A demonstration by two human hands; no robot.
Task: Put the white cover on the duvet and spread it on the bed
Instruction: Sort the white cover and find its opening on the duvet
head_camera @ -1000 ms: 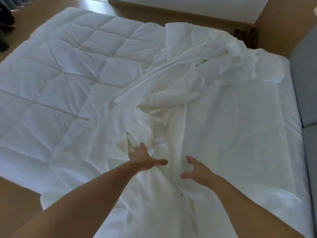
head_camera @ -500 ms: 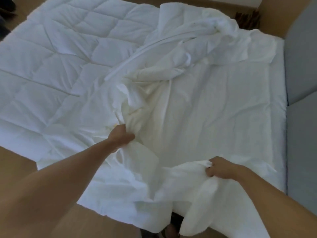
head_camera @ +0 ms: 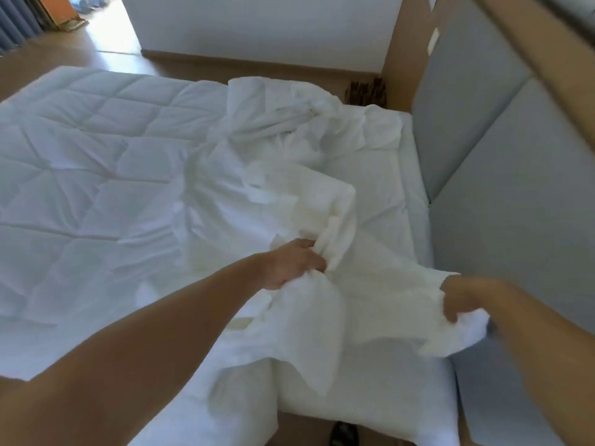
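Note:
A quilted white duvet [head_camera: 83,149] lies spread over the left part of the bed. The thin white cover [head_camera: 289,130] is crumpled in the middle and far side, trailing toward me. My left hand [head_camera: 291,263] grips a bunched fold of the cover near the bed's middle. My right hand [head_camera: 460,299] grips another edge of the cover, lifted off the mattress at the right, close to the headboard. A stretch of cover [head_camera: 380,297] hangs between both hands. The frame is motion-blurred.
A grey padded headboard [head_camera: 502,175] runs along the right side. The white mattress [head_camera: 396,201] shows bare beside it. Wooden floor [head_camera: 109,33] and a white wall [head_camera: 257,24] lie beyond the bed. A dark shape on the floor [head_camera: 344,434] sits at the near edge.
Both hands went from open above the cover to gripping it. They have pulled the cover up and to the right, toward the headboard. The view has swung right.

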